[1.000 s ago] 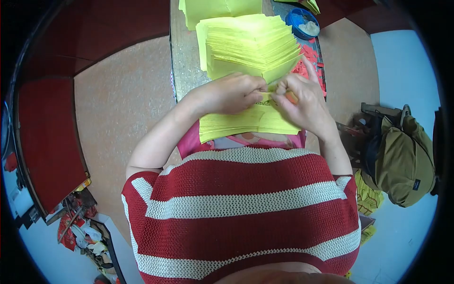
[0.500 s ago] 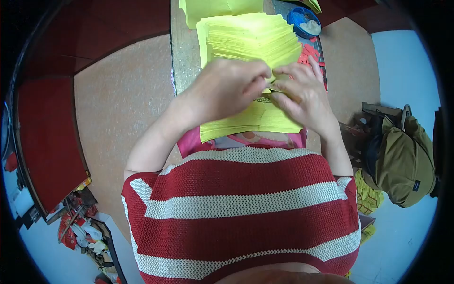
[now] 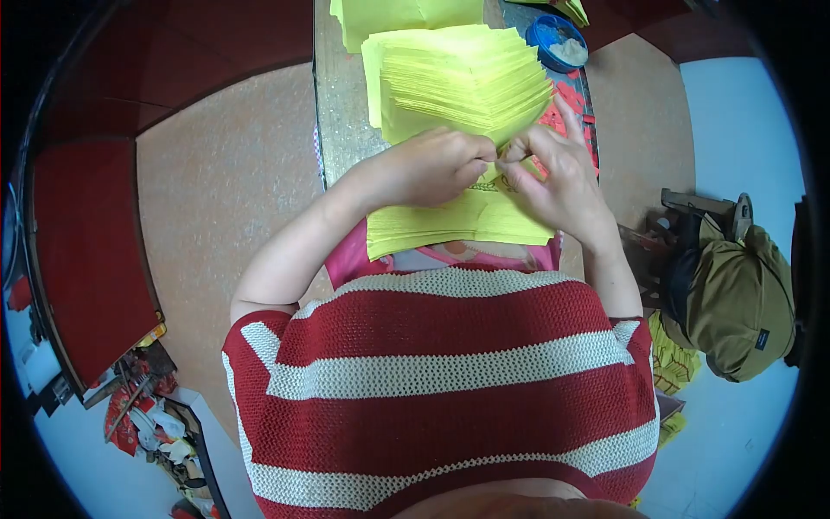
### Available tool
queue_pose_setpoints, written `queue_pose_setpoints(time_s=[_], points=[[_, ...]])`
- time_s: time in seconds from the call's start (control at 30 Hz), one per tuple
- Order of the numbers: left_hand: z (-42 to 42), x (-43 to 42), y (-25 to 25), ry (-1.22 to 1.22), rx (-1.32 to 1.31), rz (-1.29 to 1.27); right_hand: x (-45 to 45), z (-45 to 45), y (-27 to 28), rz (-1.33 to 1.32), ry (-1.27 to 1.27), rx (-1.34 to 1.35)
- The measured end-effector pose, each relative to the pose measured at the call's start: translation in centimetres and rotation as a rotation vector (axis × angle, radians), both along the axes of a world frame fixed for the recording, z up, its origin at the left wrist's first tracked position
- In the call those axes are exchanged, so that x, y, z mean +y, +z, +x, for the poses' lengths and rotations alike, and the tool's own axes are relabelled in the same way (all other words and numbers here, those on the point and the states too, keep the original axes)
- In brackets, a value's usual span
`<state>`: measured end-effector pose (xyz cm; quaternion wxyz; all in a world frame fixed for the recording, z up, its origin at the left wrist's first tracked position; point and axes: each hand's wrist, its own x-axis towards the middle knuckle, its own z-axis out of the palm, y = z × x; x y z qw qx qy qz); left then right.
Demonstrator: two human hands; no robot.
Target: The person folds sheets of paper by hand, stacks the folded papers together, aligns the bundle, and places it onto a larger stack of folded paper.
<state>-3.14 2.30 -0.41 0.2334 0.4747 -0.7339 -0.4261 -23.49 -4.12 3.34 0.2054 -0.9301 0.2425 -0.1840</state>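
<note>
My left hand (image 3: 441, 166) is closed in a fist-like pinch, its fingertips at the middle of a yellow paper sheet (image 3: 510, 164). Facing it, my right hand (image 3: 558, 177) pinches thumb against index finger at the same spot, with another finger raised. The fingertips of both hands nearly meet, and they hide most of the sheet's edge. Just beyond them lies a fanned stack of yellow paper (image 3: 462, 78). Closer to my body is another stack of yellow sheets (image 3: 458, 225), with some printed marks partly visible under the hands.
Red paper pieces (image 3: 571, 91) lie along the table's right side, near a blue round container (image 3: 558, 43) with whitish stuff inside. More yellow paper (image 3: 406, 22) is at the far end of the narrow table (image 3: 341, 130). An olive backpack (image 3: 739, 294) hangs at the right.
My left hand has shifted slightly down, uncovering more of the fanned stack's lower edge. My right thumb and index finger have drawn together into a pinch.
</note>
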Motion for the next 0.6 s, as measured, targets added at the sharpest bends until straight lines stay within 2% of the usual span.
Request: queue_pose_setpoints(time_s=[0.03, 0.1, 0.17, 0.2, 0.23, 0.27, 0.33, 0.37, 0.4, 0.47, 0.5, 0.53, 0.6], points=[[0.0, -0.2, 0.0, -0.008, -0.002, -0.018, 0.1, -0.3, 0.2, 0.001, -0.002, 0.000], [0.3, -0.6, 0.0, -0.021, -0.008, -0.030, 0.5, -1.3, 1.3, -0.220, -0.028, 0.057], [0.4, -0.7, 0.2, -0.029, -0.016, -0.039, 2.2, -1.4, 2.1, -0.255, 0.009, 0.132], [0.5, -0.7, 0.6, 0.107, -0.038, -0.101, 3.0, -1.4, 2.4, -0.292, 0.041, 0.203], [0.6, -0.8, 1.1, 0.240, -0.061, -0.163, 3.5, -1.5, 1.5, -0.177, 0.127, 0.238], [0.7, -0.7, 1.7, 0.237, -0.062, -0.165, 3.3, -1.5, 1.3, -0.177, 0.123, 0.237], [0.8, 0.3, 3.1, 0.409, -0.052, -0.465, 2.0, -1.4, 0.7, -0.142, 0.134, 0.177], [0.9, 1.0, 4.0, 0.343, 0.010, -0.281, 1.4, -1.2, 0.5, -0.128, 0.067, 0.133], [0.8, 1.2, 3.9, 0.341, 0.008, -0.281, 0.8, -0.9, 0.2, -0.127, 0.065, 0.131], [0.5, 1.7, 3.0, 0.088, -0.234, -0.167, 0.0, -0.5, -0.3, -0.074, 0.009, 0.066], [0.1, 1.3, 1.5, 0.045, -0.206, -0.044, 0.1, -0.3, -0.6, -0.100, 0.019, 0.039], [0.2, 0.9, 0.2, 0.050, -0.207, -0.046, 0.4, -0.3, -0.7, -0.102, 0.023, 0.039], [0.3, 0.5, -0.8, 0.043, 0.003, -0.047, 1.8, -0.9, -0.8, -0.086, 0.091, 0.111]])
